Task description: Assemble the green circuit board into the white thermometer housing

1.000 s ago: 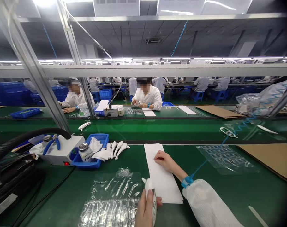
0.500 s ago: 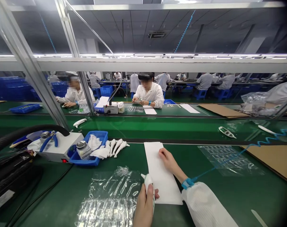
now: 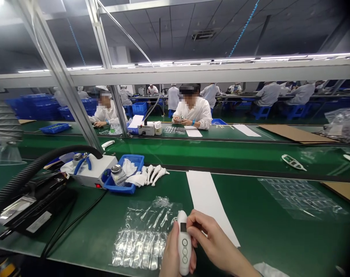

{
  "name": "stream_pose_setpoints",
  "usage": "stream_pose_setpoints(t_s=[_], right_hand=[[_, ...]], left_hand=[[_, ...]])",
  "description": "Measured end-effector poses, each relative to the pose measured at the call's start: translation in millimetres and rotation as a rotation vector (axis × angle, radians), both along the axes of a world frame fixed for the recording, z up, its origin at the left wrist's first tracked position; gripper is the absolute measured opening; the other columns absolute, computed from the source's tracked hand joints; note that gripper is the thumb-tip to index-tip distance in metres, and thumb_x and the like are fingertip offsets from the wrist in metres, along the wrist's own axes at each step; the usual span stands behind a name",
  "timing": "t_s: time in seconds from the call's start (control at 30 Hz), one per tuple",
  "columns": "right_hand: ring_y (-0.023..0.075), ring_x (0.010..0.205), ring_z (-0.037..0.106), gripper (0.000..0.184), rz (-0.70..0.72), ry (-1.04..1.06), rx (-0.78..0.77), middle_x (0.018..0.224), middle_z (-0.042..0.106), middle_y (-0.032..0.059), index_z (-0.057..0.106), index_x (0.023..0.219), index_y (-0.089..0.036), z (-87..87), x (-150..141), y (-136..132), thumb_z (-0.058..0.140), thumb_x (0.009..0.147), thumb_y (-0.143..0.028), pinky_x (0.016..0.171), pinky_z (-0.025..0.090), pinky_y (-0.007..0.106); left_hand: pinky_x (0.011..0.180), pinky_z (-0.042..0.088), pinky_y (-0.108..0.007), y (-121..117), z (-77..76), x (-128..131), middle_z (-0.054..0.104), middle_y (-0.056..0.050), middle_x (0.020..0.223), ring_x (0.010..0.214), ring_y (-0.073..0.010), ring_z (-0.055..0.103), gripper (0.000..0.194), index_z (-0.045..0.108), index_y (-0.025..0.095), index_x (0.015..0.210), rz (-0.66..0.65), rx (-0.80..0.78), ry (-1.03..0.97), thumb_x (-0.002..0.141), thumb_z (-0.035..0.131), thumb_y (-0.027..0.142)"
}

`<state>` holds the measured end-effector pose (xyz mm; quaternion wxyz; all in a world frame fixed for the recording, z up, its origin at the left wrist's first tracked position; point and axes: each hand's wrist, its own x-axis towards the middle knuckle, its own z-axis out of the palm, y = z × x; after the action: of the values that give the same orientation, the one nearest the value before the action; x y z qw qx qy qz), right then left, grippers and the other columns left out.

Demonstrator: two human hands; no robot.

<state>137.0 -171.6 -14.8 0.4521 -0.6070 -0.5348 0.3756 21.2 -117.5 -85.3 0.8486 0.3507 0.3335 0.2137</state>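
Note:
My left hand is wrapped round a white handheld device, held nearly upright with its face towards me. A small dark screen sits near its top, above a column of three round buttons. My right hand has thumb and forefinger pinched together at the screen's right edge; whatever lies between the fingertips is too small to make out. Beyond the hands lies a long white paper sheet. Left of them, a sheet of clear plastic pockets rests on the green bench.
A blue tray holds a metal-topped jar and white cloths, with several white housings beside it. Further left stand a white box and a black hose. More clear packaging lies right. Across the belt a co-worker sits.
My right hand has left the paper and come to the device's screen. The device has turned so its screen and buttons face me. The view has swung left.

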Motion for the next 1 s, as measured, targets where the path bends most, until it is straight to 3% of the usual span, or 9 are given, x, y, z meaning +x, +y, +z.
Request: stream_pose_setpoints(t_s=[0.2,0.7,1.0], right_hand=[[0.0136,0.068,0.051,0.017,-0.009,-0.143,0.026,0.077,0.05,-0.001,0.049,0.078,-0.021,-6.6,-4.5,5.7,0.042,0.094,-0.023,0.062,0.041,0.025],[0.0113,0.058,0.051,0.017,0.012,-0.099,0.003,0.072,0.049,-0.0034,0.048,0.08,-0.022,-12.2,-9.1,6.3,0.041,0.095,-0.024,0.059,0.041,0.024],[0.0115,0.06,0.05,0.018,-0.004,-0.166,0.014,0.074,0.05,-0.0024,0.049,0.081,-0.021,-14.8,-10.9,3.8,0.04,0.096,-0.026,0.06,0.041,0.025]], left_hand=[[0.036,0.026,-0.022,-2.6,-4.8,-8.5,0.049,0.0,0.036,0.032,-0.0107,0.039,0.071,0.057,0.014,0.068,0.003,0.032,0.041,0.073,0.035,0.082],[0.034,0.023,-0.02,-5.9,-6.3,-14.2,0.049,-0.001,0.035,0.03,-0.0096,0.039,0.071,0.056,0.015,0.066,0.013,0.036,0.071,0.074,0.032,0.081],[0.037,0.024,-0.021,-10.0,3.6,-17.2,0.049,0.0,0.035,0.032,-0.0097,0.039,0.075,0.058,0.014,0.071,0.051,0.029,0.167,0.07,0.034,0.084]])
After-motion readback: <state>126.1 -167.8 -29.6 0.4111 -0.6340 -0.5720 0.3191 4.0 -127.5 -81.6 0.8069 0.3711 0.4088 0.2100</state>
